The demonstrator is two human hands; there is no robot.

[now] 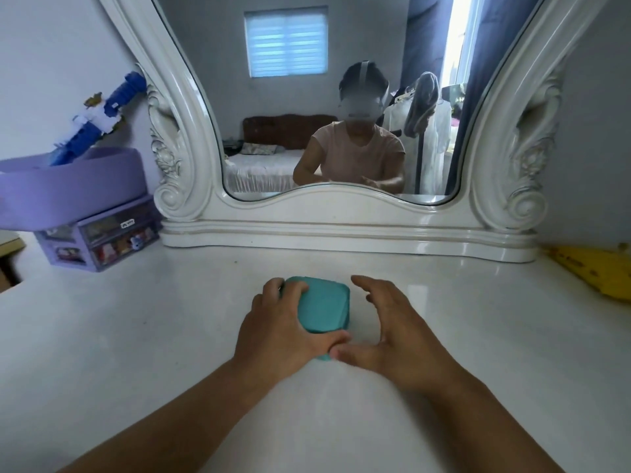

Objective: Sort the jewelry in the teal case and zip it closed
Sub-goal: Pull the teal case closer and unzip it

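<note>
A small teal case (324,305) lies closed on the white dresser top (136,336), in the middle near me. My left hand (276,322) grips its left side, fingers over the top and thumb along the near edge. Just right of the case, my right hand (392,322) hovers with fingers spread and curved; its thumb touches the near corner beside my left thumb. No jewelry is visible. The zipper is hidden from view.
A large white ornate mirror (341,216) stands at the back of the dresser. A purple drawer organizer (99,240) with a purple basket (71,186) on top sits at the left. A yellow object (594,271) lies at the right edge.
</note>
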